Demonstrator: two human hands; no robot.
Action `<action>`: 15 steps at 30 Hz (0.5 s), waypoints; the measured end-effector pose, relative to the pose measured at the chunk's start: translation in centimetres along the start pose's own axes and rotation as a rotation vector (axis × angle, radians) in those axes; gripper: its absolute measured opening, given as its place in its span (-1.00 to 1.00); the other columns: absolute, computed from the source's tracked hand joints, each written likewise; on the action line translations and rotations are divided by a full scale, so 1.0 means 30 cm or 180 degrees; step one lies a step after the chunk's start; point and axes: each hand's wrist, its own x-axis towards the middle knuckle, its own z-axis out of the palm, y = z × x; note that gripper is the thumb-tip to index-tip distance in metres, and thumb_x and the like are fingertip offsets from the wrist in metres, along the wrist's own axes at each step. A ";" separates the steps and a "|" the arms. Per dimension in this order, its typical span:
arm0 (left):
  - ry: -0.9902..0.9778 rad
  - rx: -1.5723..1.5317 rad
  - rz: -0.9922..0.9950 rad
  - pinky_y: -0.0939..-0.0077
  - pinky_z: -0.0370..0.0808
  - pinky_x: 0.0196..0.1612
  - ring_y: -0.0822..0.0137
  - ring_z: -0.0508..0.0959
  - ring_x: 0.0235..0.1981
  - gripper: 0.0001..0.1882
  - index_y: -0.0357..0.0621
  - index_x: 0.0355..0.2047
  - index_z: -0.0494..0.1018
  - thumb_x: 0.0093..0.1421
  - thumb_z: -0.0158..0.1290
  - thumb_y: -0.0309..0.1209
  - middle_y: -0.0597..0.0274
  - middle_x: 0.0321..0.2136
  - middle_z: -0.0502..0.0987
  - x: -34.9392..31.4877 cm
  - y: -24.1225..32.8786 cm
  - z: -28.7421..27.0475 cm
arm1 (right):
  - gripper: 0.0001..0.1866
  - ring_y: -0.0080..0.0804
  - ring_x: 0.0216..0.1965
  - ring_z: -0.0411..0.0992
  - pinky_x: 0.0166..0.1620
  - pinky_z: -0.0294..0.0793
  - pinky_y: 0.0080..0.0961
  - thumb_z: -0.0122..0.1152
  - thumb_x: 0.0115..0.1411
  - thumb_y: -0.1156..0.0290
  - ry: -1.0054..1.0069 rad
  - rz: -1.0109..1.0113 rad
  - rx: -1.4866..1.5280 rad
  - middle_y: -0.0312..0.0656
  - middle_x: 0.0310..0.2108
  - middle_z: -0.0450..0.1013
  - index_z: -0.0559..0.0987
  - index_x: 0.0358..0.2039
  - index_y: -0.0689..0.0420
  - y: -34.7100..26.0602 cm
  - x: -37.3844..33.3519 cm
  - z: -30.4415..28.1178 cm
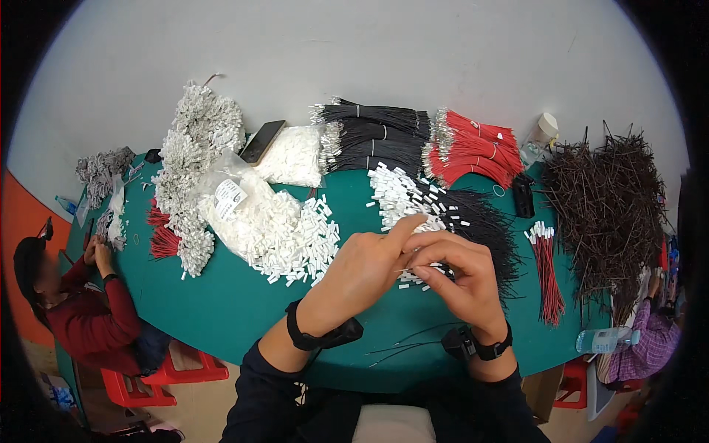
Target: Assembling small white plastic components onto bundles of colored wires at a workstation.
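Observation:
My left hand (362,269) and my right hand (461,277) meet over the green table (325,362), fingertips nearly touching. The thumb and forefinger of my right hand pinch a thin wire, its pale end pointing toward my left hand. My left fingers are bent closed, but what they hold is hidden behind the hand. Just beyond lie loose white connector housings (395,196) and a spread of black wires (480,221). Several single black wires (413,345) rest on the table in front of me. Each wrist wears a dark strapped device.
A bag of white housings (240,214) spills left of centre, beside a phone (263,142). Black wire bundles (380,136) and red ones (480,151) lie at the back. On the right are red wires (548,284), dark wires (609,214) and a bottle (607,340). A co-worker (96,310) sits left.

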 end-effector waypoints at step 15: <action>0.0088 -0.0009 0.0214 0.27 0.40 -0.54 -0.05 0.54 -0.57 -0.79 -0.19 -0.38 0.46 -0.03 0.25 -0.56 0.01 -0.63 0.47 0.000 -0.019 0.004 | -0.91 -0.27 -0.26 0.57 -0.16 0.53 -0.46 0.26 0.15 0.63 -0.0178 0.0006 -0.0083 -0.08 -0.31 0.58 0.59 -0.31 0.31 0.005 0.002 0.004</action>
